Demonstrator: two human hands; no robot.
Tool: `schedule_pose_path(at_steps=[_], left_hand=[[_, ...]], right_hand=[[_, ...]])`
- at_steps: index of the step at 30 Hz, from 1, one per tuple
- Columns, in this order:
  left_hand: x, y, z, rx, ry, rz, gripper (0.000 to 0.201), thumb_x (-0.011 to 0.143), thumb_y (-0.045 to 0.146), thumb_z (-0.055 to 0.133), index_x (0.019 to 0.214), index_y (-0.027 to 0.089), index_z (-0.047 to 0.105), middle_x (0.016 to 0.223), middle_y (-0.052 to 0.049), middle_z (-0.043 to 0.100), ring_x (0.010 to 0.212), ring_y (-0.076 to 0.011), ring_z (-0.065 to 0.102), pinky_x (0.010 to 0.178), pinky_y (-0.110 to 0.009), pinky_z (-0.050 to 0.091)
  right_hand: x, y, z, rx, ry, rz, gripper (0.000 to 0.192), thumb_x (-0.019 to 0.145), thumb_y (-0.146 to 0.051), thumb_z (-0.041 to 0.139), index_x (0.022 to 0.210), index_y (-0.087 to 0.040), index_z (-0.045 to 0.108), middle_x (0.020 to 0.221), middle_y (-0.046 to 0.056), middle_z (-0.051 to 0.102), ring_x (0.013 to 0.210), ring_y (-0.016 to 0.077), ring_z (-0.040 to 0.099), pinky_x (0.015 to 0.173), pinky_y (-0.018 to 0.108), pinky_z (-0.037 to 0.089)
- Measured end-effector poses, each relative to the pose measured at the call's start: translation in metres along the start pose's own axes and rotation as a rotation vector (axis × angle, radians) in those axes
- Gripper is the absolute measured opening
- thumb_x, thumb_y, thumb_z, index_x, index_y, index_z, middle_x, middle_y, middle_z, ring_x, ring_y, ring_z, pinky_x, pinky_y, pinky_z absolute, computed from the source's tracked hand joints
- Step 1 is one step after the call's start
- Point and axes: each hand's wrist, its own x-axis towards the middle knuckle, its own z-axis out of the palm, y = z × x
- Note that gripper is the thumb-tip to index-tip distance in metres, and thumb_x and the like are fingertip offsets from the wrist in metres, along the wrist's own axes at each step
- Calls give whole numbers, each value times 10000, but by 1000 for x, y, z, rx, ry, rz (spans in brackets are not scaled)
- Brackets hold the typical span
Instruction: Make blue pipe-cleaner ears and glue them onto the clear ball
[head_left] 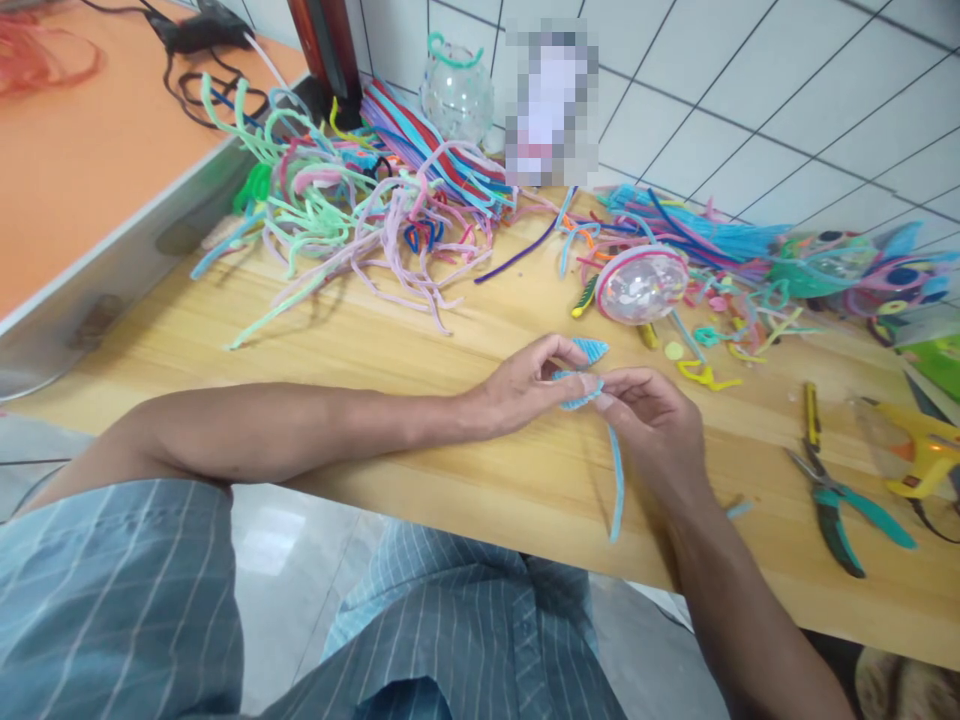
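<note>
A: Hand status?
B: Left hand [525, 385] and right hand [649, 415] both pinched shut on light-blue pipe cleaner [617, 480], over tabletop [420, 350] near edge. Tail hangs down.
A: Nearby?
B: Pliers [840, 505], right side.

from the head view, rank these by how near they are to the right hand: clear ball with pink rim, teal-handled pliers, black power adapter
Measured from the right hand:
1. Clear ball with pink rim, just beyond the hand on the wooden table.
2. Teal-handled pliers, off to the right near the table's front edge.
3. Black power adapter, far left on the orange surface.
</note>
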Motion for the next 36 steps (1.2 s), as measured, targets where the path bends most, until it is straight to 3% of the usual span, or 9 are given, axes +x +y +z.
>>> schedule_pose_path(at_steps=[4, 7, 12, 17, 23, 36], left_hand=[[-5, -5, 0, 326, 42, 371, 306, 923, 378, 780, 1121, 194, 636, 1193, -105, 696, 1110, -217, 664, 967, -381, 564], [-5, -12, 1, 412, 22, 482, 210, 945, 285, 735, 1115, 187, 661, 1122, -101, 732, 1084, -218, 699, 991, -383, 580], [-5, -13, 1, 352, -3, 319, 153, 969, 231, 692, 1100, 182, 755, 1090, -79, 821, 1000, -184, 756, 967, -325, 595], [-6, -9, 1, 247, -33, 196, 201, 978, 218, 667, 1114, 166, 805, 1076, -68, 846, 983, -171, 768, 946, -291, 594], [-3, -8, 1, 155, -53, 61, 214, 972, 256, 698, 1095, 151, 837, 1040, -56, 839, 936, -156, 740, 886, -254, 572], [-4, -3, -1, 184, -87, 6, 222, 985, 299, 693, 1012, 152, 857, 932, -30, 823, 874, -151, 708, 818, -238, 533]], right_hand=[[0, -1, 2, 12, 28, 18, 121, 847, -274, 820, 943, -266, 746, 861, 1, 779, 797, 178, 731, 772, 331, 620], [0, -1, 4, 12, 50, 31, 141, 833, -253, 829, 942, -259, 739, 840, -1, 777, 785, 173, 735, 755, 324, 625], [0, -2, 6, 51, 18, 40, 223, 796, -269, 865, 971, -259, 728, 830, -2, 781, 697, 157, 715, 694, 328, 644], [1, -1, 6, 48, 29, 60, 271, 798, -343, 891, 976, -261, 703, 866, 13, 779, 734, 177, 729, 603, 311, 631], [3, 1, 4, -3, 40, 44, 319, 796, -385, 903, 988, -255, 684, 771, -34, 698, 585, 126, 634, 555, 284, 573], [1, -1, 4, -7, 103, 55, 371, 720, -396, 968, 921, -249, 694, 760, -13, 739, 582, 138, 646, 529, 283, 577]])
